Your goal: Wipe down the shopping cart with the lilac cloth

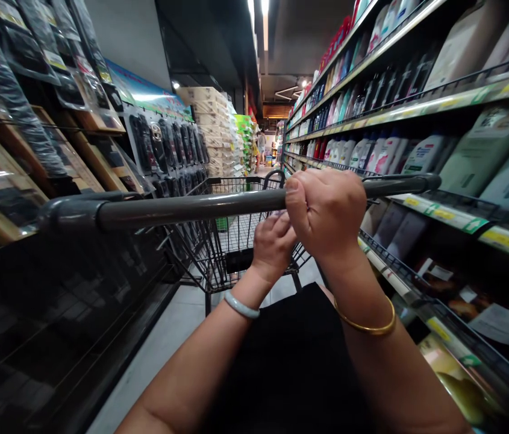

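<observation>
The shopping cart (pixel 239 260) is directly ahead of the hands, its handlebar (pixel 191 208) passing through the right hand (pixel 329 208), which is wrapped tight. The left hand (pixel 274 244) is curled just below; whether it grips anything, I cannot tell. The bar looks stiff, smooth, perhaps slick; the cart probably weighty but rollable, best held with hands spread along the bar.

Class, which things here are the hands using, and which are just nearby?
In use:
cart handle, gripped by the right hand, left hand just below
shopping cart

Just nearby:
shelved bottles, right
hanging packs, left
stacked packs, ahead
</observation>
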`<action>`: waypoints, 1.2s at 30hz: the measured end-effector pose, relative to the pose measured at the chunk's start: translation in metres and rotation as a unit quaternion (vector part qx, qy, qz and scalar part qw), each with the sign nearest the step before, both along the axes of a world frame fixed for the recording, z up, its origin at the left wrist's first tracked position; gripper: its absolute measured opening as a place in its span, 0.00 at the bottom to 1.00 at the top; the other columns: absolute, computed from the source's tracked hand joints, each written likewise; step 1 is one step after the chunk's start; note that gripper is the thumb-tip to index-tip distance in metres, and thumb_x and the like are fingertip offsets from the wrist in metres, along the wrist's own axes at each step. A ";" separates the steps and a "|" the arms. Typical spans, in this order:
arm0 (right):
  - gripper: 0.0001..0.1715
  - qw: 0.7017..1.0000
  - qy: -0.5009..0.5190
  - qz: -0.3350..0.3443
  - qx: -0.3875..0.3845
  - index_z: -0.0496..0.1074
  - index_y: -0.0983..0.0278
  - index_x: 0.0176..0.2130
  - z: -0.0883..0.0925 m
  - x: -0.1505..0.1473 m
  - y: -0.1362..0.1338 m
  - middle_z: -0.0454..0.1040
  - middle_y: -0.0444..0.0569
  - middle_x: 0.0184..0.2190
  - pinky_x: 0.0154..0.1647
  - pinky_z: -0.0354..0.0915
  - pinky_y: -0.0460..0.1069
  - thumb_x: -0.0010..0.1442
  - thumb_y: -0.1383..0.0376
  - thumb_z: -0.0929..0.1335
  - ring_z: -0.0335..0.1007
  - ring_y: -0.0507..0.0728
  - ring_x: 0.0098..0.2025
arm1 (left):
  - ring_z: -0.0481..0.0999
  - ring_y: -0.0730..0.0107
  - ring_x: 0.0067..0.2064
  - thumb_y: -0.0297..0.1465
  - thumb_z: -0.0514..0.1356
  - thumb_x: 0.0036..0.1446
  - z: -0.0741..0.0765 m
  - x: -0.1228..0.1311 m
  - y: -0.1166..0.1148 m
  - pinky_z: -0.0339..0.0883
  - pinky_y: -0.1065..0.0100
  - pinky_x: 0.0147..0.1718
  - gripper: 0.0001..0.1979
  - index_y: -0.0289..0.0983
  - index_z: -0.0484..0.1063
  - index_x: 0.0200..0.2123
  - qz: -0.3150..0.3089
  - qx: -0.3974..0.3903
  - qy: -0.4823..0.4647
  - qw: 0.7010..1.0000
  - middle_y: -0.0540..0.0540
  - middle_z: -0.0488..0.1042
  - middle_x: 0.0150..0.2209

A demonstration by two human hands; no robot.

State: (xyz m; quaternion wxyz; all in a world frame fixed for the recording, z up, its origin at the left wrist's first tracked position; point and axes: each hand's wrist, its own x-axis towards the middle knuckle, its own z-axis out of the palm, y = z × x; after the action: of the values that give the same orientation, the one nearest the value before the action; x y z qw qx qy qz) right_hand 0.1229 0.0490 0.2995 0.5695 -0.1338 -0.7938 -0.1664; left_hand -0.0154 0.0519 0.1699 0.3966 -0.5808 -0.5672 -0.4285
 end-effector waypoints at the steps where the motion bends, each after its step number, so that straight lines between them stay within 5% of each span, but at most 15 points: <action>1: 0.28 1.000 -0.004 0.001 -0.002 0.72 0.61 0.32 0.000 0.001 0.000 0.75 0.49 0.31 0.42 0.50 0.54 0.74 0.55 0.54 0.66 0.58 0.37 | 0.75 0.58 0.48 0.28 0.57 0.65 -0.009 0.000 0.002 0.69 0.58 0.43 0.12 0.42 0.78 0.48 0.017 -0.022 0.016 0.999 0.43 0.78 0.51; 6: 0.28 1.000 -0.009 0.005 0.008 0.72 0.61 0.31 0.002 0.003 -0.001 0.76 0.49 0.30 0.41 0.50 0.54 0.74 0.56 0.54 0.66 0.57 0.37 | 0.74 0.63 0.39 0.24 0.57 0.63 -0.047 -0.008 -0.011 0.66 0.64 0.36 0.13 0.44 0.80 0.42 0.063 -0.064 0.042 0.995 0.45 0.80 0.43; 14: 0.28 0.999 -0.028 -0.010 -0.023 0.72 0.61 0.33 0.001 0.003 -0.003 0.74 0.50 0.32 0.43 0.50 0.54 0.75 0.54 0.53 0.67 0.59 0.39 | 0.74 0.62 0.51 0.24 0.60 0.62 0.009 -0.013 -0.061 0.66 0.59 0.53 0.16 0.45 0.79 0.49 0.045 0.098 -0.007 0.994 0.44 0.76 0.50; 16: 0.29 0.999 -0.031 -0.014 -0.025 0.72 0.61 0.34 0.001 0.002 -0.003 0.74 0.50 0.32 0.44 0.50 0.54 0.75 0.54 0.52 0.68 0.59 0.40 | 0.73 0.61 0.52 0.22 0.61 0.60 0.005 -0.020 -0.068 0.67 0.59 0.53 0.17 0.44 0.79 0.49 0.055 0.112 -0.012 0.992 0.44 0.76 0.50; 22: 0.28 1.000 -0.010 0.005 -0.009 0.72 0.61 0.34 -0.001 0.002 -0.001 0.74 0.49 0.32 0.43 0.51 0.54 0.74 0.54 0.53 0.67 0.58 0.38 | 0.76 0.61 0.44 0.22 0.62 0.58 -0.036 -0.046 -0.085 0.69 0.60 0.44 0.14 0.42 0.82 0.43 0.099 0.026 -0.027 0.994 0.43 0.78 0.45; 29: 0.29 1.000 0.005 0.017 -0.010 0.72 0.61 0.32 -0.001 0.001 0.000 0.75 0.49 0.31 0.42 0.49 0.55 0.74 0.55 0.53 0.66 0.57 0.37 | 0.74 0.60 0.53 0.23 0.66 0.57 0.004 -0.045 -0.119 0.66 0.54 0.56 0.17 0.45 0.79 0.48 0.099 0.163 -0.019 0.982 0.45 0.76 0.50; 36: 0.26 1.000 0.012 0.016 0.014 0.72 0.61 0.32 0.001 0.001 -0.002 0.77 0.47 0.30 0.41 0.48 0.54 0.73 0.56 0.55 0.65 0.57 0.35 | 0.75 0.59 0.49 0.24 0.65 0.57 -0.044 -0.067 -0.123 0.68 0.56 0.49 0.17 0.45 0.79 0.48 0.118 0.007 -0.030 0.993 0.43 0.77 0.49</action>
State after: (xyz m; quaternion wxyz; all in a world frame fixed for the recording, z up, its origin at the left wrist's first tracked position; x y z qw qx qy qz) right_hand 0.1237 0.0474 0.3003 0.5833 -0.1153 -0.7865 -0.1667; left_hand -0.0821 -0.0709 0.1256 0.4316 -0.4940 -0.6402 -0.3998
